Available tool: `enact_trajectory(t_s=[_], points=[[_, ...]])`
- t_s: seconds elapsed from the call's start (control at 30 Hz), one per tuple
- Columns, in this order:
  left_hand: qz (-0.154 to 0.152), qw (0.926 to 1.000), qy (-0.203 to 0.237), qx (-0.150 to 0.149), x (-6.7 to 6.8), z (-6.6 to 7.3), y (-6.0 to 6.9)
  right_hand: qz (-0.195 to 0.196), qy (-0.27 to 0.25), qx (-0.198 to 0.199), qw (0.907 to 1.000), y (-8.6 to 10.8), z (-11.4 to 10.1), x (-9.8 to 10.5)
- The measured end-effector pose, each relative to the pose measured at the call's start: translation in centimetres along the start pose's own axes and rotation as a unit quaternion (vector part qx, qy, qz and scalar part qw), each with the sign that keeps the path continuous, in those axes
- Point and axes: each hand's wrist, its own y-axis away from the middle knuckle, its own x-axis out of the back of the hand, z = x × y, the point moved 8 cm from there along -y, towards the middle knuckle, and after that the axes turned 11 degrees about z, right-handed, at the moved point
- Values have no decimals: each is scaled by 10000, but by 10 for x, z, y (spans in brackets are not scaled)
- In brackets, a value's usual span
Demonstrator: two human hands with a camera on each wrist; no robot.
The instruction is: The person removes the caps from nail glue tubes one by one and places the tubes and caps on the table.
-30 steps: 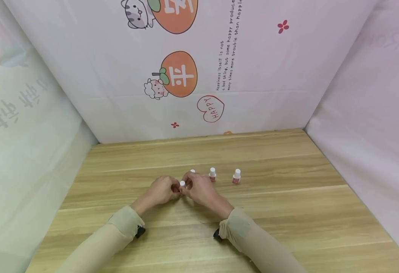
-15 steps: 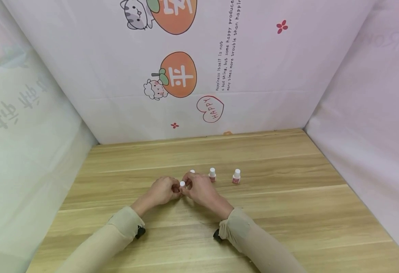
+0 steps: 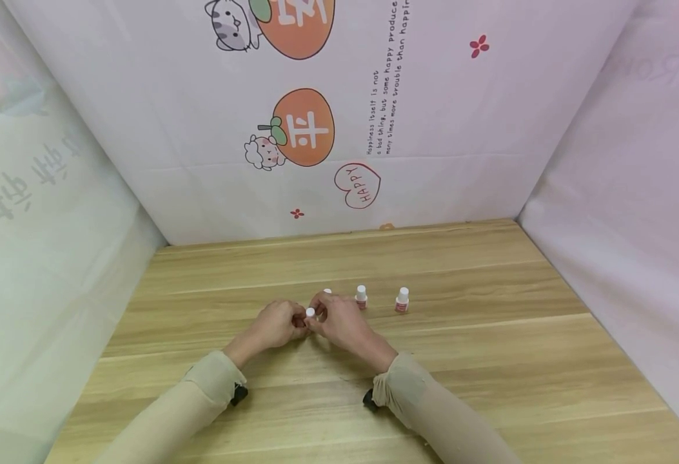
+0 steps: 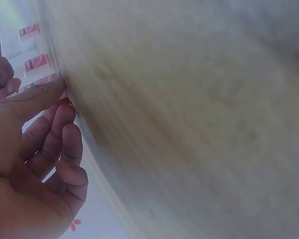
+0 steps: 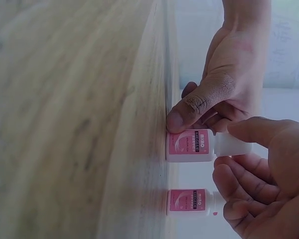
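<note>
Between my two hands a small white nail glue bottle with a pink label stands upright on the wooden table. Low on its body, my left hand pinches it between thumb and fingers; the fingers behind are mostly hidden. My right hand holds the white cap with thumb and fingertips in the right wrist view. Just past the right hand, a second bottle shows only its cap top in the head view, while its label is plain in the right wrist view.
Two more upright bottles stand farther right, one nearer and one beyond it. A printed white cloth wall rises at the table's back edge, with cloth walls on both sides. The wood tabletop spreads around the arms.
</note>
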Motion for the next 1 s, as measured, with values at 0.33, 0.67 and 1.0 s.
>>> enact_trajectory(t_s=[0.33, 0.67, 1.0], points=[[-2, 10000, -15, -10, 0, 0, 0, 17, 46, 159, 9999, 0, -2, 1], [42, 10000, -37, -19, 1, -1, 0, 91, 137, 27, 9999, 0, 0, 0], [77, 9999, -50, -61, 0, 1, 0, 12, 110, 122, 9999, 0, -2, -1]])
